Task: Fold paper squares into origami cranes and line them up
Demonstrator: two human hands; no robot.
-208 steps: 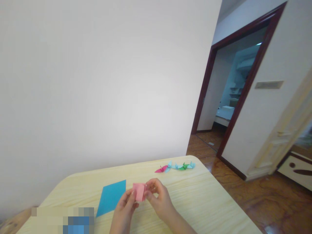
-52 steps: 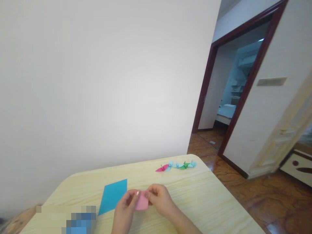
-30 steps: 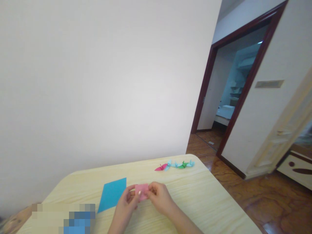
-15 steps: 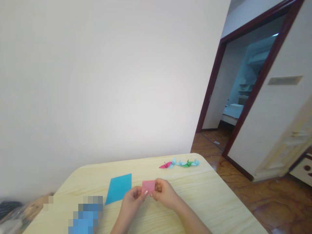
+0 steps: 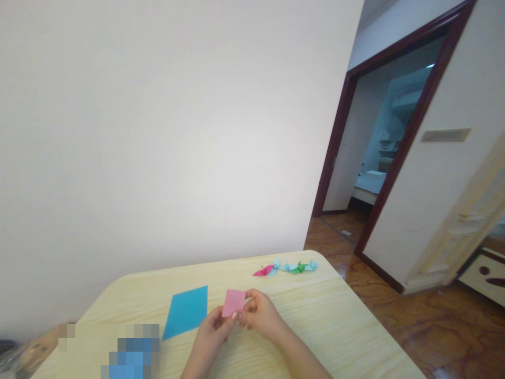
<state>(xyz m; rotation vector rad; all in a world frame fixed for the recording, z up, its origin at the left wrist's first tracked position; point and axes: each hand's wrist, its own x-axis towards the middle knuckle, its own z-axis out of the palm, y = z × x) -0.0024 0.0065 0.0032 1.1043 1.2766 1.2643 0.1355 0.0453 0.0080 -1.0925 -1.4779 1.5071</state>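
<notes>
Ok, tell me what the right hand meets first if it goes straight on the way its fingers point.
The pink square of origami paper comes first: the right hand is pinching its edge, so there's no gap to cross.

No text, label, brand, number or sign can be read in this view. Right of the dark wooden doorway frame, a narrow rectangular plate shows only a blurred, unreadable face. Well left of the doorway frame, low in the view, a pixelated patch hides whatever lies beneath it.
</notes>
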